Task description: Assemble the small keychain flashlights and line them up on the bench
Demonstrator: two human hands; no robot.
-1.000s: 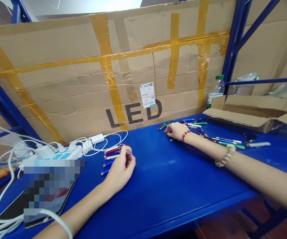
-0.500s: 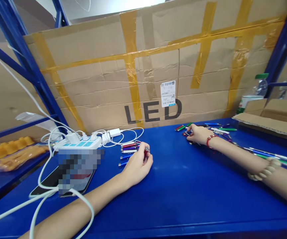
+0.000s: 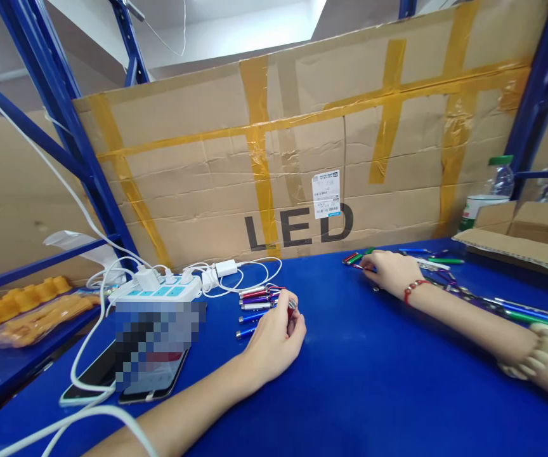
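Observation:
My left hand (image 3: 276,336) is closed around a small red metal tube (image 3: 292,305), penlight-like, with its silver end showing between thumb and fingers. Just left of this hand, several similar tubes lie in a row on the table, among them a blue tube (image 3: 252,317) and a white tube (image 3: 251,306). My right hand (image 3: 394,274) reaches into a loose pile of coloured tubes at the back right, its fingers bent downward. Its fingertips are partly hidden, and I cannot make out what they grip. A red tube (image 3: 351,258) lies beyond them.
A white power strip (image 3: 169,291) with cables and two phones (image 3: 155,374) occupies the left side. More tubes, including a green tube (image 3: 535,319), lie by my right forearm. An open cardboard box (image 3: 516,247) and a bottle (image 3: 486,193) stand right. Large cardboard (image 3: 198,203) backs the blue table (image 3: 350,393).
The camera view has tilted up slightly, shifting the scene lower. My left hand still holds the red tube. My right hand remains at the pile, its back now covering more of the tubes.

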